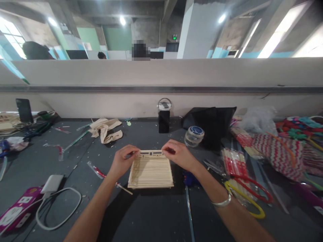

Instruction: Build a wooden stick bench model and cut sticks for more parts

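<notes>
A small frame of pale wooden sticks (151, 172) lies on the dark table in front of me, with a row of short pieces along its far edge. My left hand (125, 158) pinches the far left corner of its top stick between thumb and fingers. At the far right corner, my right hand (178, 155) is closed in a similar pinch on the same edge. A loose wooden stick (124, 189) lies left of the frame's near edge. Beneath my right wrist is a blue tool (191, 178), partly hidden.
Behind the frame a black phone (164, 121) stands upright, with a clear jar (194, 136) to its right. Scissors (214, 167), packaged sticks (234, 163) and yarn items crowd the right. A white charger (52, 185) with cable sits at left. Crumpled cloth (104, 129) lies behind.
</notes>
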`<state>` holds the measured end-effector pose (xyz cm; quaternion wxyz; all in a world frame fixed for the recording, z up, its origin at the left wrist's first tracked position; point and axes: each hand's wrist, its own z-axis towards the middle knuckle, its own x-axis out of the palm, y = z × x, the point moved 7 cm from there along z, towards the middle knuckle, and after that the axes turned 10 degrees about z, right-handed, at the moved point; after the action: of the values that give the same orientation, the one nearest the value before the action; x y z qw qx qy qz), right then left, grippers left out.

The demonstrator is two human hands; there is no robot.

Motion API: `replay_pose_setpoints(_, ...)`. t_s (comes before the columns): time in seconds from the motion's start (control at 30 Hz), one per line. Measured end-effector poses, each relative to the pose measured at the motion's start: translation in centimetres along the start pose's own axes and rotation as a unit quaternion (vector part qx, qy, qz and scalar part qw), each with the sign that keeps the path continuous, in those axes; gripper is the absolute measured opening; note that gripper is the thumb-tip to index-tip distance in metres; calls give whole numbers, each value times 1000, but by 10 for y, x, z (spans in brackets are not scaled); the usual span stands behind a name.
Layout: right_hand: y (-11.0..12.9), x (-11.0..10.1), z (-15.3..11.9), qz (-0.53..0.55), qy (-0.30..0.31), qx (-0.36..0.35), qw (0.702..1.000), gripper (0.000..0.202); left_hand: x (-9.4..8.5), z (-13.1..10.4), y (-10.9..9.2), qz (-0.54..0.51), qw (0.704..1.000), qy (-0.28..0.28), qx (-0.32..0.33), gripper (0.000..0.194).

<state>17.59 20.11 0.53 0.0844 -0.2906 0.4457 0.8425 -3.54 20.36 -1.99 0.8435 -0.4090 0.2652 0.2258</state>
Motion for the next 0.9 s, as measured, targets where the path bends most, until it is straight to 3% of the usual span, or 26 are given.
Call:
replay_pose_setpoints(0.37, 0, -1, 1, -9, -6, -6, 1000, 12, 0, 1, 0, 9, 1000, -10, -11, 14)
replay_pose_setpoints(0.67, -12, -6, 2, -2, -54, 35, 998, 9, -3, 4, 18, -46, 988, 4, -147, 28)
replay_pose_setpoints(0.9, -19, -9, 5, 6, -36, 42, 998, 11, 4, 9, 18, -100, 976, 17, -193, 33)
